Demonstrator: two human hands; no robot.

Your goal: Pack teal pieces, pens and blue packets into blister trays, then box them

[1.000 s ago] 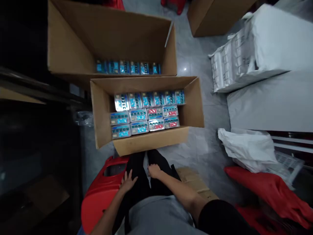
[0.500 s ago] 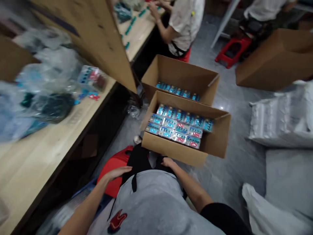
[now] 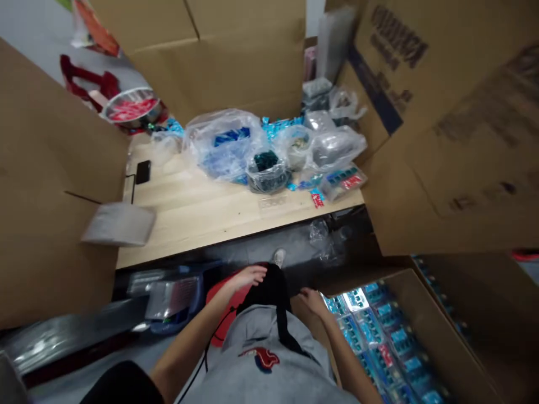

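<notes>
My left hand hovers by my lap above a red stool, its fingers stretched out and nothing in them. On the other side of my lap, my right hand is slightly curled, fingers apart, with nothing visible in it. It is nearest to an open cardboard carton. Rows of clear plastic packs with blue and red contents fill part of that carton. Ahead, on a wooden table, lie clear plastic bags holding blue and dark green pieces. A clear box with green and red pieces sits near the table's right end.
Large cardboard panels stand at both sides and behind the table. A metal bowl of red pieces is at the back left. A phone lies on the table. A blue bin with clear plastic trays stands at lower left.
My view has swung left from the cartons and the co-worker to face the table. Both hands have lifted a little off my lap; the cartons now sit at lower right.
</notes>
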